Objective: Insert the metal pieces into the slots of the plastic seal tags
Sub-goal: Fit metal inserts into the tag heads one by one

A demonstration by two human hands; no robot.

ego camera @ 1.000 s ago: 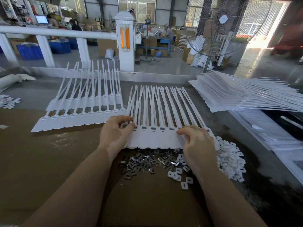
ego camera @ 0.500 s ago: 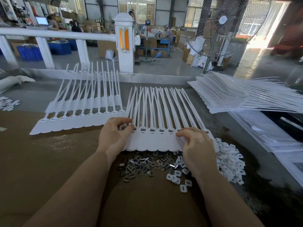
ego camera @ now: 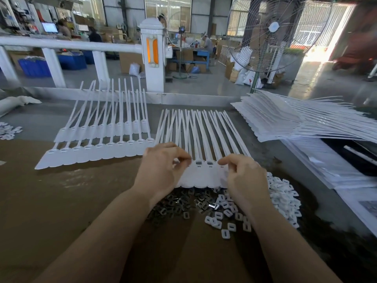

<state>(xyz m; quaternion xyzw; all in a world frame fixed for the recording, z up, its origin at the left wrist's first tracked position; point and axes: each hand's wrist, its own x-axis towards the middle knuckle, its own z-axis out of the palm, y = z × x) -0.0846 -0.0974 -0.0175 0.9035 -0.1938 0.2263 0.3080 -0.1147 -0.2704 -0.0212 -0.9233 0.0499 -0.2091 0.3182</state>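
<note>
A strip of joined white plastic seal tags point(ego camera: 205, 177) lies on the brown table in front of me, its long tails fanning away. My left hand point(ego camera: 162, 170) covers the strip's left part, its curled fingers pinching the tags near their slots. My right hand point(ego camera: 243, 177) pinches the right part the same way. Two open slots point(ego camera: 204, 163) show between my hands. A pile of dark metal pieces point(ego camera: 175, 205) sits just below the strip. Whether either hand holds a metal piece is hidden.
Two more strips of tags point(ego camera: 98, 148) lie to the left. A big stack of tag sheets point(ego camera: 295, 123) fills the right side. Loose white plastic caps point(ego camera: 281, 197) are heaped right of my right hand. A white railing point(ego camera: 152, 58) and a standing fan point(ego camera: 273, 29) are beyond the table.
My left hand has slid right along the strip, so my hands are closer together. Both hands' fingers have curled tighter onto the tags.
</note>
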